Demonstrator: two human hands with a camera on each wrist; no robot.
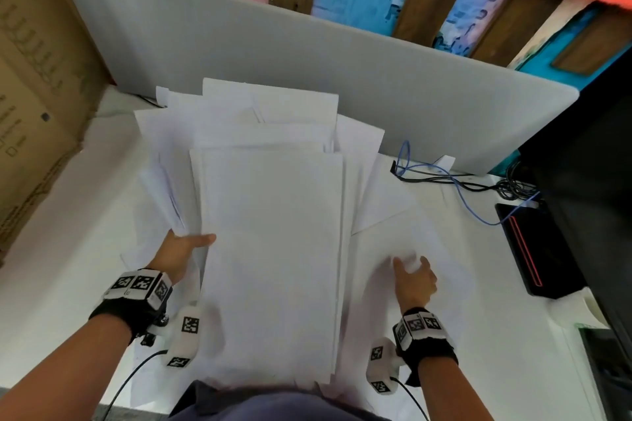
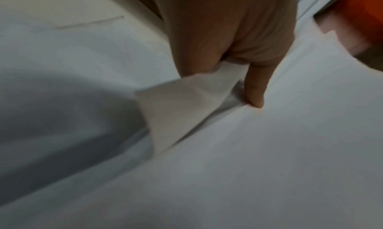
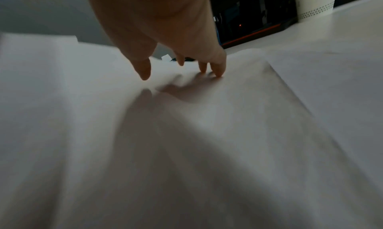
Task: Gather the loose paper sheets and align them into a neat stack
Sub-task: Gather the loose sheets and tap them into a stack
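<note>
Paper sheets (image 1: 270,215): white, fanned in an uneven overlapping pile across the middle of the counter (image 1: 51,249); edges not aligned, far corners splayed toward the grey partition (image 1: 307,55).
Loose sheet (image 1: 386,195): lies skewed just right of the pile, partly under its edge.
Left hand (image 1: 183,249): at the pile's left edge; grip clamped on a fold of several sheets, thumb on top. In the left wrist view a bent paper corner (image 2: 186,104) sits pinched under the hand (image 2: 228,40).
Right hand (image 1: 415,278): on paper right of the pile; grip apart, fingers spread, fingertips (image 3: 217,72) touching the sheet, which puckers slightly beneath them.
Surroundings: cardboard box (image 1: 37,96) at left; blue cable (image 1: 455,188) and black device (image 1: 533,249) with a red line at right, near the loose sheet but apart from it.
</note>
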